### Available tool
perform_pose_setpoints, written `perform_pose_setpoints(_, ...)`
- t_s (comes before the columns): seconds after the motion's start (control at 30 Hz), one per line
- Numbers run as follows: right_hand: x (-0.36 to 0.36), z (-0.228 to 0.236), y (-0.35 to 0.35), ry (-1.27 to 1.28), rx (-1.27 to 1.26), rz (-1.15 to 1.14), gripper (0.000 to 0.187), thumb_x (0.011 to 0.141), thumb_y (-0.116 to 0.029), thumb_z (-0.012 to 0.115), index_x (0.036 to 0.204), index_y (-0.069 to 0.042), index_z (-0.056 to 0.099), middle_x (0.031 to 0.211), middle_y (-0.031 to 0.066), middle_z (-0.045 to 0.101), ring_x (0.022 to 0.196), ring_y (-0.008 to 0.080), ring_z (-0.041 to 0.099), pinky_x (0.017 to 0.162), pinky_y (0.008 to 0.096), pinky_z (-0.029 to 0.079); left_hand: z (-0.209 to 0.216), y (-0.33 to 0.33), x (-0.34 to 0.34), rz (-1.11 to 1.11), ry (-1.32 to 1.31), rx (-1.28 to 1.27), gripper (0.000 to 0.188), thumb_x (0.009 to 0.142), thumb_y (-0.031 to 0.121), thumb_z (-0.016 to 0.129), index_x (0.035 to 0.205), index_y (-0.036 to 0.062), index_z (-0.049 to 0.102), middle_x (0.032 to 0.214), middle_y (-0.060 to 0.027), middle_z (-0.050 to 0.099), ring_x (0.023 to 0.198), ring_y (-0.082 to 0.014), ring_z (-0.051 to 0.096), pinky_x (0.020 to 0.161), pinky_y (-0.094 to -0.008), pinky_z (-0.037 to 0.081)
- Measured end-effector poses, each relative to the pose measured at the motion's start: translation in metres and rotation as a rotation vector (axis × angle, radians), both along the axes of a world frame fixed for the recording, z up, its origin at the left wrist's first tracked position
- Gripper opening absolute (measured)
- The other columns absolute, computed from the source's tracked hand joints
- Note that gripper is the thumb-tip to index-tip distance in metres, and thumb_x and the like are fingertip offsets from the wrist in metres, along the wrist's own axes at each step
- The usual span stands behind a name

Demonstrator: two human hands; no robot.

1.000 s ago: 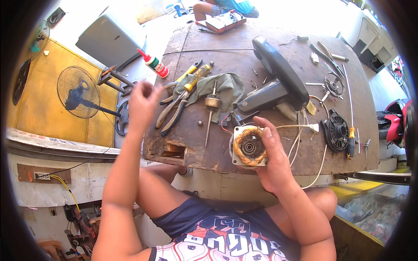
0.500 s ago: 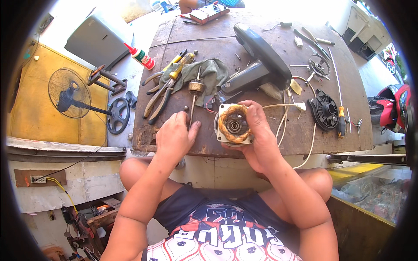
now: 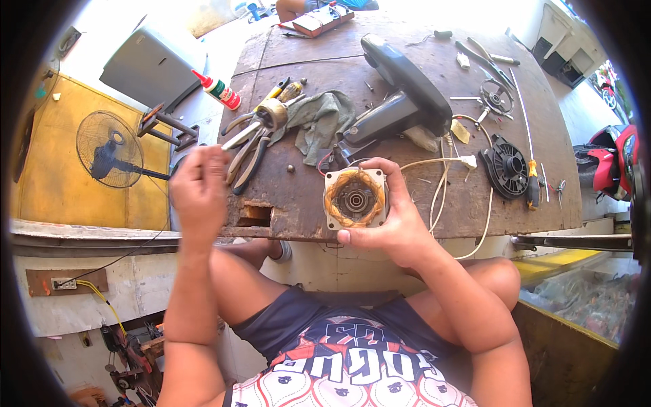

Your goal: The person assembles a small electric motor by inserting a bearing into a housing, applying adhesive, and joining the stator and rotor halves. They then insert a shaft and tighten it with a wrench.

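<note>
Copper windings ring the motor stator (image 3: pixel 354 198) that I see gripped in my right hand (image 3: pixel 393 220) at the near edge of the wooden workbench (image 3: pixel 407 136), fingers curled round its square pale frame from the right and thumb along its lower side. From the head camera, my only view, this grip matches the earlier frames, and the stator has hardly shifted along the bench edge. My left hand (image 3: pixel 198 193) is what has changed: half a second ago it lay flat on the bench just left of the stator, and now it is lifted off the left edge of the bench, closed around a thin shaft (image 3: pixel 239 138) whose brass-coloured round end (image 3: pixel 272 114) points back over the bench; that piece earlier lay on the bench by the pliers. Left of the stator, on the bench, lie pliers (image 3: pixel 247 152) and a grey-green rag (image 3: pixel 319 122). Behind the stator stands a dark fan base (image 3: pixel 400 88), touching nothing in my hands. To the stator's right a white cable (image 3: pixel 441 163) loops toward a black round grille part (image 3: pixel 507 165). A red-capped glue bottle (image 3: pixel 220 91) sits beyond the bench's left edge.
</note>
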State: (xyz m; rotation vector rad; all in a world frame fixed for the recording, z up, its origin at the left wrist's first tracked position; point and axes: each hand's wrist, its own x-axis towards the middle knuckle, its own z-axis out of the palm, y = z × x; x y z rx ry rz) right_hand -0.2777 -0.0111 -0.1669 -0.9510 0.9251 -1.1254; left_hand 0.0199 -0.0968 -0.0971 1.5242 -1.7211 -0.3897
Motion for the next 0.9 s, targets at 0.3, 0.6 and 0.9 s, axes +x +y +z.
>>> perform_pose_setpoints(0.3,0.005,0.001,0.006,-0.076,0.057,0.030,0.102,0.075,-0.016,0.104,0.157,-0.015,0.043,0.140,0.0084,0.064,0.134,0.0200,0.062,0.117,0.0385,0.050,0.150,0.043,-0.013,-0.484,-0.480,-0.230,0.032,0.103,0.028,0.081,0.088,0.0028,0.068,0.075,-0.0036,0.060,0.063,-0.0146,0.055,0.057,-0.0309,0.042)
perform_pose_setpoints(0.6,0.008,0.006,0.016,-0.086,0.090,0.062,0.108,0.070,-0.006,0.104,0.158,-0.014,0.043,0.144,0.0085,0.060,0.137,0.0225,0.060,0.115,0.0391,0.053,0.144,0.037,-0.063,-0.785,-0.662,-0.267,0.039,0.093,0.036,0.085,0.083,0.0048,0.063,0.070,-0.0076,0.054,0.060,-0.0285,0.053,0.056,-0.0403,0.040)
perform_pose_setpoints(0.9,0.008,0.012,0.024,-0.024,0.063,0.088,0.098,0.075,-0.012,0.102,0.154,-0.015,0.045,0.138,0.0075,0.066,0.130,0.0191,0.063,0.115,0.0371,0.051,0.134,0.035,-0.080,-0.890,-0.704,-0.188,0.035,0.088,0.032,0.088,0.084,0.0071,0.064,0.072,-0.0081,0.055,0.061,-0.0311,0.057,0.055,-0.0433,0.044)
